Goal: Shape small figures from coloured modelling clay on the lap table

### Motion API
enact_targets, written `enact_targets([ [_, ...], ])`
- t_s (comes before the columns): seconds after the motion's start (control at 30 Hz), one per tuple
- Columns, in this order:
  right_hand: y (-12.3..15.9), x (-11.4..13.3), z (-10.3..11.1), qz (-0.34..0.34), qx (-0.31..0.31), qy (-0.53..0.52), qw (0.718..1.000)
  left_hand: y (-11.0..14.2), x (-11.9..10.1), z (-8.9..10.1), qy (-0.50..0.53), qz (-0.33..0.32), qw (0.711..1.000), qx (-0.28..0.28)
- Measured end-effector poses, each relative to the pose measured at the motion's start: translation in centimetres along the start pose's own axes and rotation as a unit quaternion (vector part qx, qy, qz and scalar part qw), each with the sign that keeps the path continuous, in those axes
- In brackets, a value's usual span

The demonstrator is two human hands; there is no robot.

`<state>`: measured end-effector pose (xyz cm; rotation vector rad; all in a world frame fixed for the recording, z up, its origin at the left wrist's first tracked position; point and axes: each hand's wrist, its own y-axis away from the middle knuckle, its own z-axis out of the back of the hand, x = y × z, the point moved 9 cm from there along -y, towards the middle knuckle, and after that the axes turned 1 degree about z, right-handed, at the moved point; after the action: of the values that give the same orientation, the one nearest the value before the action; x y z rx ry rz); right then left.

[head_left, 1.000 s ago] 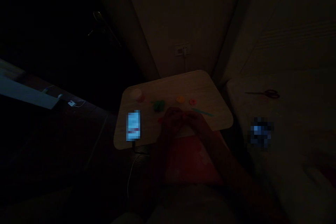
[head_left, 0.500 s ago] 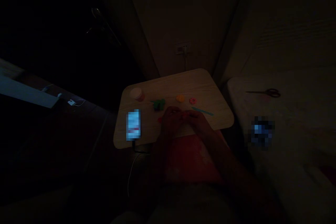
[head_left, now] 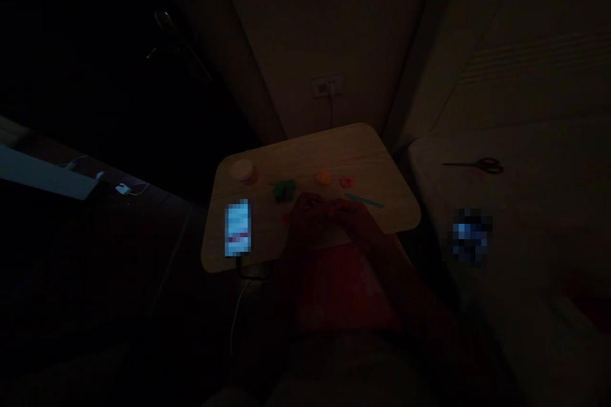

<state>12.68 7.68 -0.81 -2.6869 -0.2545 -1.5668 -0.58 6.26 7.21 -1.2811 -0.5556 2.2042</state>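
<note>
In dim light, my left hand (head_left: 306,219) and my right hand (head_left: 359,221) meet over the near edge of a small wooden table. Their fingers close together around a small red lump (head_left: 333,207) that looks like modelling clay; most of it is hidden. Beside my left hand lies another red piece (head_left: 287,218), partly covered. A green clay-like shape (head_left: 284,190) sits beyond that hand. Farther back are an orange piece (head_left: 323,177) and a pink flower-like piece (head_left: 346,182). Just past my right hand lies a flat blue stick (head_left: 365,200).
On the table (head_left: 305,149) stand a lidded tub (head_left: 245,171) at the back left and a lit phone (head_left: 237,229) with a cable in front of it. Scissors (head_left: 477,165) lie on a pale surface to the right. A wall socket (head_left: 327,85) holds a plug.
The whole view has shifted slightly, so things appear a little farther left. My hands stay together at the red lump, with only slight finger movement.
</note>
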Motion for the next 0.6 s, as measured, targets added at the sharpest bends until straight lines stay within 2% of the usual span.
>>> enact_targets([
  [0.3,-0.1,-0.7,0.1,-0.015,-0.001,0.001,1.000,0.0,-0.3,0.0,0.004,-0.007,1.000,-0.008],
  [0.5,0.2,-0.7,-0.5,-0.044,0.043,-0.074,0.995,0.0,-0.4,-0.1,0.012,-0.010,1.000,0.008],
  [0.6,0.0,-1.4,-0.3,-0.048,0.044,-0.079,0.995,0.0,-0.5,-0.1,0.016,-0.017,1.000,0.010],
])
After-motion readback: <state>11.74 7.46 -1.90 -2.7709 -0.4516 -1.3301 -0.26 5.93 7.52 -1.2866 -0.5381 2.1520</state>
